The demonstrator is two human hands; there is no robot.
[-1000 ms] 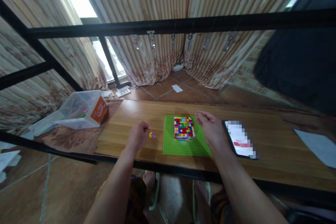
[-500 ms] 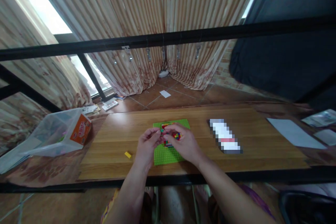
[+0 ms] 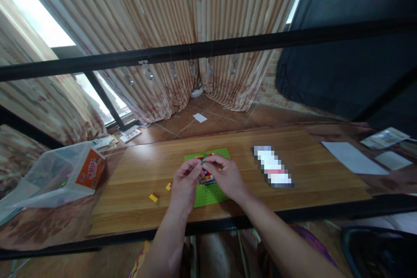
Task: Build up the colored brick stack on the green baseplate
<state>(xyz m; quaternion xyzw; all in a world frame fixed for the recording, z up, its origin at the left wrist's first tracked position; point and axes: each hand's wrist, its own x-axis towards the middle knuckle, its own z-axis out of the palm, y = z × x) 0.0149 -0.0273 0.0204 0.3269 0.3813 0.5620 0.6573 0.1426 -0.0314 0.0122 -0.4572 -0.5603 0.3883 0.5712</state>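
Note:
Over a green studded baseplate [image 3: 211, 198], my two hands meet with their fingertips close together. My right hand [image 3: 227, 177] is pinched on a small green toy brick [image 3: 203, 162]. My left hand [image 3: 186, 181] has thumb and fingers pressed together beside it; what they hold, if anything, is hidden. Below the fingers, a multicoloured build of toy bricks [image 3: 207, 177] stands on the baseplate, partly covered by both hands. To the left on the wooden tabletop lies a yellow brick [image 3: 153, 198]. Another yellow piece [image 3: 168, 186] shows beside my left hand.
A clear plastic bin [image 3: 58, 178] with an orange label stands left of the tabletop [image 3: 130, 173]. A blurred-out phone-like object [image 3: 273, 167] lies right of the baseplate. White paper [image 3: 353, 157] lies at the far right. A black bar [image 3: 182, 51] crosses beyond the table.
My fingertips have come closer together above the build. A second yellow piece now shows beside my left hand. The whole view has shifted slightly.

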